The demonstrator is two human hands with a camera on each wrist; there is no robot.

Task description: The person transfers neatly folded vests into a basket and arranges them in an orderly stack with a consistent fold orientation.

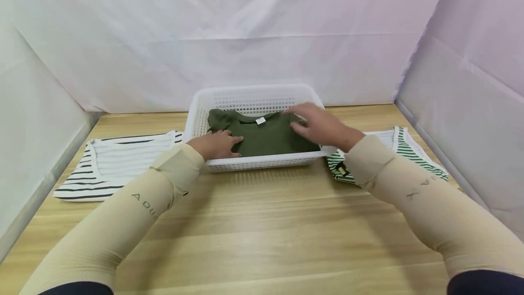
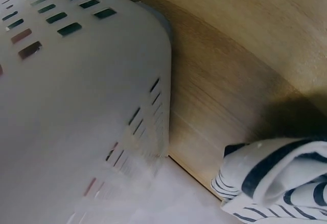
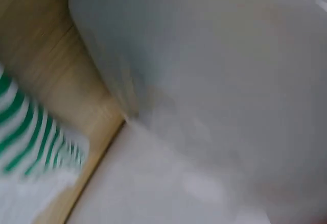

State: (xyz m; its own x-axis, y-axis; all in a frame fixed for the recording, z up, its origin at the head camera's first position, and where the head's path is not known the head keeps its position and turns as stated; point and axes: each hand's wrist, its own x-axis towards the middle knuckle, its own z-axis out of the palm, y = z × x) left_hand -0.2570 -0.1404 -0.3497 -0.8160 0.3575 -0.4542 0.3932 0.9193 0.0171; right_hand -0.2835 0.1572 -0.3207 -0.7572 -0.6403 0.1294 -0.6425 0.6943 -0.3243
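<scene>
A dark green shirt (image 1: pixel 266 138) with a white neck label (image 1: pixel 260 121) lies in a white plastic basket (image 1: pixel 262 163). Over the basket's front left corner, my left hand (image 1: pixel 219 144) rests on the shirt with its fingers spread. My right hand (image 1: pixel 321 124) is above the shirt's right side, fingers extended and thumb apart; whether it touches the cloth I cannot tell. Both wrist views show the basket's outer wall, with neither hand's fingers clearly seen; the right one is blurred.
Left of the basket lies a white garment with black stripes (image 1: pixel 88 179). A green-and-white striped garment (image 1: pixel 409 151) is on the right, partly behind my right forearm. White sheeting (image 1: pixel 254 12) encloses the wooden table (image 1: pixel 262 231) at the back and sides.
</scene>
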